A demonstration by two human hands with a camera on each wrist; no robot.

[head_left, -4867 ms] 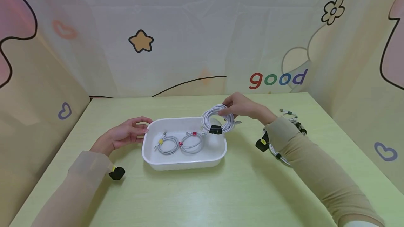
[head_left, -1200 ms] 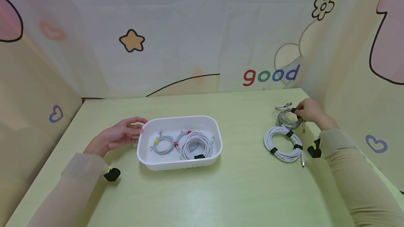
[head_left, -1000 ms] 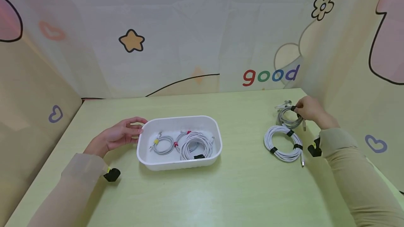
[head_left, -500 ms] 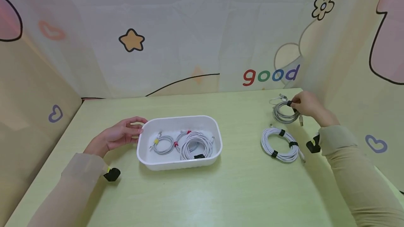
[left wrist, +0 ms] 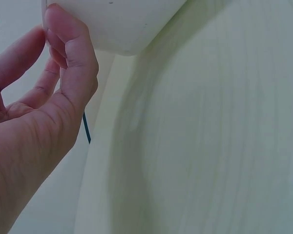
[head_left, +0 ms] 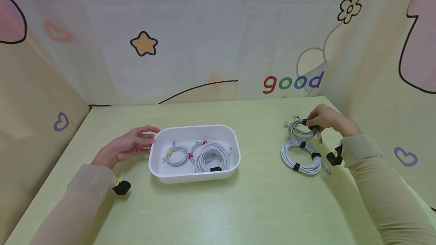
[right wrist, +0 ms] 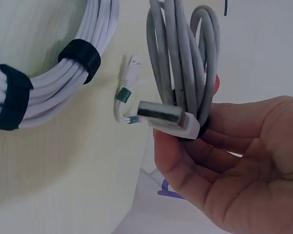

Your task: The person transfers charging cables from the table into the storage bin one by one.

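My right hand [head_left: 325, 118] pinches a coiled grey USB cable [head_left: 299, 133] at its black strap. In the right wrist view, its metal plug [right wrist: 161, 113] points toward the camera beside the fingers. Just below this coil in the head view lies a larger white cable coil [head_left: 289, 158] with several black straps. My left hand [head_left: 133, 144] holds the left end of a white plastic tray [head_left: 190, 179], fingertips at the rim. Inside are a coil with a yellow tie [head_left: 177, 162], one with red ties [head_left: 197, 147] and a thicker white coil [head_left: 221, 158] with a black strap.
A small white USB cable [right wrist: 129, 78] with dark green ties lies on the table behind the grey coil. Printed curtains [head_left: 190, 41] enclose the pale green table [head_left: 211, 214] at the back and sides.
The thicker white coil went from my right hand into the tray. My right hand then took the grey cable coil, raised it and brought it leftward. My left hand stayed at the tray.
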